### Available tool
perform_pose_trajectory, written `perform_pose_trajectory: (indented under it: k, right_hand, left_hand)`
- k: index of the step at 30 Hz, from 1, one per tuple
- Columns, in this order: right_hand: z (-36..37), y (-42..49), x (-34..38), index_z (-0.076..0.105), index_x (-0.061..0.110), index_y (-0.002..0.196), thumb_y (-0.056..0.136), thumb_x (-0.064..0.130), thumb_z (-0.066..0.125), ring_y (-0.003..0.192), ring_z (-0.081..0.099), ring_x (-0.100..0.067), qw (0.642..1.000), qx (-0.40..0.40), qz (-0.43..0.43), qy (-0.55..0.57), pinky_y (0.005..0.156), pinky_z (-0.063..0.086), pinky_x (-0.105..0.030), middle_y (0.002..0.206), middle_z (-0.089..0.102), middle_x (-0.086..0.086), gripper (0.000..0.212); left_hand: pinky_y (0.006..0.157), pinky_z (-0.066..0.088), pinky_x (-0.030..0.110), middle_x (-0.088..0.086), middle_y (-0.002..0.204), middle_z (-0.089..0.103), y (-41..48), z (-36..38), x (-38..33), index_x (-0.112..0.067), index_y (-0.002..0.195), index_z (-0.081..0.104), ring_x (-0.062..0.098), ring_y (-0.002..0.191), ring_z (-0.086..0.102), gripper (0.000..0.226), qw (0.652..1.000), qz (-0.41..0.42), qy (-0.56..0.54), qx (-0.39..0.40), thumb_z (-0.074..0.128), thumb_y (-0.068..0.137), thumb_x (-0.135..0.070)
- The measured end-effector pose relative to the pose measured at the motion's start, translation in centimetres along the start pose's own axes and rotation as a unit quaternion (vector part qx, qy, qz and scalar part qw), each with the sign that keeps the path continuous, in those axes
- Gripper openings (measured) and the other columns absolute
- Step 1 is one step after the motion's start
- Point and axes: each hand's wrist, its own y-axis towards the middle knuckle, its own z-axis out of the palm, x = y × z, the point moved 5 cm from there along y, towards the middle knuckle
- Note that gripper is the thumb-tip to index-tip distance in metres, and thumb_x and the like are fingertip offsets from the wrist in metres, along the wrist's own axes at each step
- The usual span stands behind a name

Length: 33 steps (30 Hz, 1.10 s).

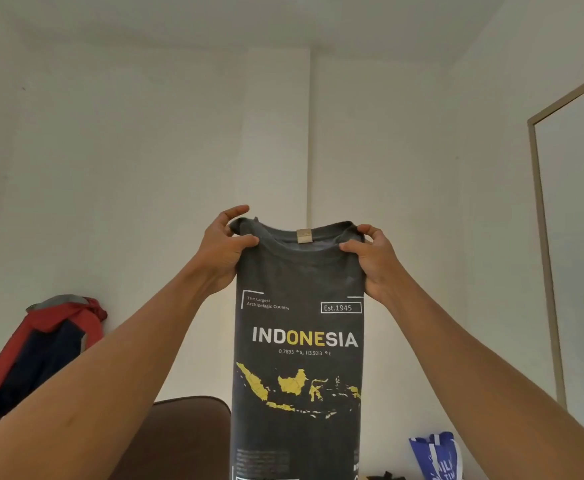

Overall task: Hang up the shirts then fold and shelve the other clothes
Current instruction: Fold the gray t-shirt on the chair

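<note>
Grey shirt hangs up high in front of a white wall. The left hand pinches its top left corner with thumb and fingers. The right hand pinches the top right corner. A red jacket hangs on the left. A blue bag sits low on the right.
</note>
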Motion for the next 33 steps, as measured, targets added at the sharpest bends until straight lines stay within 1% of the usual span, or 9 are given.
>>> perform_pose_trajectory:
  k: [3,8,11,16,20,22,26,31,33]
  right_hand:
    - [0.3,0.0,-0.2,0.045,0.018,0.120,0.084,-0.002,0.073,0.102,0.066,-0.033,0.999,0.017,0.007,0.033,0.084,0.060,-0.050,0.122,0.061,-0.017,0.050]
    - [0.5,-0.1,-0.9,0.063,0.015,0.079,0.084,0.000,0.074,0.087,0.067,-0.028,0.995,0.032,0.014,0.097,0.072,0.060,-0.039,0.098,0.071,-0.013,0.020]
    - [0.7,0.0,-1.0,0.073,0.011,0.085,0.085,-0.003,0.071,0.089,0.070,-0.028,0.994,0.043,0.016,0.097,0.078,0.059,-0.040,0.096,0.075,-0.011,0.014]
    - [0.9,0.2,-0.9,0.073,0.012,0.093,0.092,-0.007,0.060,0.101,0.067,-0.030,0.996,0.073,-0.006,0.050,0.090,0.057,-0.042,0.105,0.074,-0.011,0.023]
    - [0.9,0.3,-1.2,0.064,0.014,0.092,0.096,-0.007,0.054,0.094,0.067,-0.027,0.996,0.077,-0.019,0.035,0.092,0.057,-0.040,0.100,0.072,-0.011,0.023]
    - [0.9,0.3,-1.5,0.061,0.015,0.086,0.097,-0.004,0.056,0.092,0.067,-0.027,0.996,0.074,-0.007,0.042,0.091,0.057,-0.041,0.100,0.071,-0.013,0.022]
    - [0.6,0.7,-2.3,0.073,0.012,0.090,0.096,-0.001,0.058,0.102,0.066,-0.030,0.997,0.071,0.001,0.030,0.095,0.055,-0.041,0.103,0.074,-0.013,0.020]
    - [0.2,0.4,-3.5,0.075,0.017,0.108,0.096,0.013,0.060,0.109,0.062,-0.030,0.990,0.130,0.036,-0.044,0.092,0.052,-0.049,0.119,0.070,-0.007,0.019]
    - [0.4,0.0,-4.7,0.078,0.017,0.095,0.096,0.018,0.061,0.100,0.064,-0.030,0.987,0.143,0.071,-0.004,0.082,0.055,-0.046,0.114,0.068,-0.006,0.017]
  left_hand:
    - [0.077,0.060,0.037,0.014,0.121,0.060,-0.1,-0.4,0.4,-0.022,0.131,0.048,0.028,0.098,0.063,0.050,0.999,-0.031,-0.015,-0.024,0.062,0.091,0.007]
    - [0.080,0.056,0.037,0.009,0.110,0.065,-0.2,-0.4,0.6,-0.017,0.112,0.047,0.023,0.088,0.064,0.037,0.995,-0.053,-0.088,-0.017,0.055,0.091,0.013]
    - [0.076,0.059,0.032,0.009,0.105,0.069,-0.1,-0.4,0.7,-0.015,0.102,0.054,0.021,0.082,0.067,0.036,0.994,-0.048,-0.101,-0.002,0.050,0.089,0.019]
    - [0.075,0.059,0.030,0.013,0.107,0.067,0.2,-0.7,1.1,-0.010,0.109,0.057,0.023,0.086,0.065,0.042,0.998,-0.049,-0.049,-0.007,0.044,0.088,0.023]
    - [0.058,0.052,0.024,0.012,0.088,0.061,0.0,-0.7,1.8,-0.016,0.079,0.048,0.020,0.072,0.058,0.039,0.998,-0.065,-0.006,-0.006,0.042,0.088,0.022]
    - [0.056,0.053,0.023,0.010,0.082,0.061,0.1,-0.7,2.2,-0.015,0.074,0.049,0.020,0.071,0.059,0.039,0.998,-0.065,-0.002,-0.011,0.042,0.088,0.020]
    - [0.070,0.058,0.026,0.011,0.094,0.069,0.3,-0.4,3.1,-0.007,0.093,0.066,0.022,0.083,0.066,0.037,0.996,-0.070,-0.042,-0.033,0.041,0.090,0.021]
    - [0.080,0.053,0.042,0.002,0.117,0.067,-0.3,-0.8,4.3,-0.021,0.110,0.071,0.025,0.105,0.062,0.037,0.990,-0.119,0.078,0.000,0.048,0.098,0.005]
    - [0.081,0.053,0.045,-0.001,0.123,0.063,-0.7,-1.2,5.5,-0.021,0.118,0.069,0.027,0.110,0.059,0.032,0.985,-0.156,0.078,0.018,0.049,0.099,-0.005]
